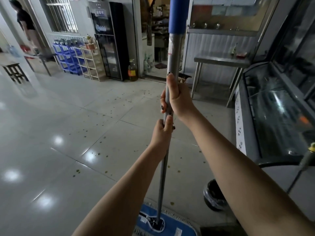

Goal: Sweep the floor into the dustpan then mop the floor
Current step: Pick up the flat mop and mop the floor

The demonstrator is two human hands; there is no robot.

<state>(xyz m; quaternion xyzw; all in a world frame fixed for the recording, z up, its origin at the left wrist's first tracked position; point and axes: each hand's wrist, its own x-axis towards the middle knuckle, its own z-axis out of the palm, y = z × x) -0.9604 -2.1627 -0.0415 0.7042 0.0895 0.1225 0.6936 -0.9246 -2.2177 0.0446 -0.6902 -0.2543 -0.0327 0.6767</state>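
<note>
Looks like you're on the mopping half now. Your right hand (173, 97) is wrapped around the grey mop pole (172, 53) up high, and your left hand (162, 132) grips the same pole just below it, nearly touching. Both are properly closed around it, and the pole stands almost upright in the middle of the view. The blue mop head (170, 227) sits flat on the floor (51, 116) right at your feet, at the near edge.

Thing is, I'm not sure the sweeping part is really finished. There are lots of little dark green specks (78, 171) scattered over the tiles, from near the mop head to the far doorway. Could be stuck-on spots that only a mop shifts, could be loose bits, I can't tell. No dustpan anywhere I can spot, just a lined bin (213, 201) near you on the right.

The glossy tiles on the left look clean, but whether they're wet or just shiny, no idea. I'd guess most of the mopping is ahead of you.
</note>
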